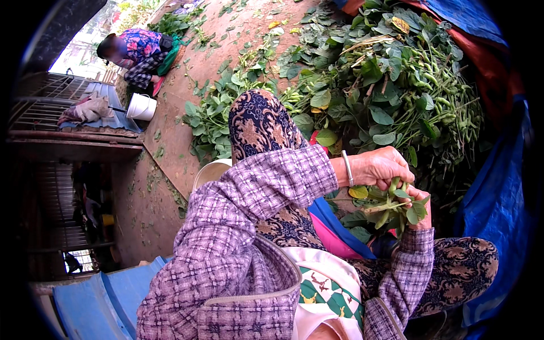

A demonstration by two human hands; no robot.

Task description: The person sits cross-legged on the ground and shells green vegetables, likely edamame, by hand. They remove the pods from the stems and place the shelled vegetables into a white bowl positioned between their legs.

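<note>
At three o'clock you hold a bean sprig (384,208) between both hands: the fingers of your left hand (381,168) pinch its green upper part, those of your right hand (420,211) curl round it. Too hard a tug could split a pod; too loose a pinch could lose one among leaves like the pile (382,113) at two o'clock. You can't tell what the white bucket (140,107) at ten or pale tub (208,172) at nine contains.

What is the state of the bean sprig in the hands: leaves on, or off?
On: green leaves spread from the bean sprig, which the left hand and right hand hold.
</note>
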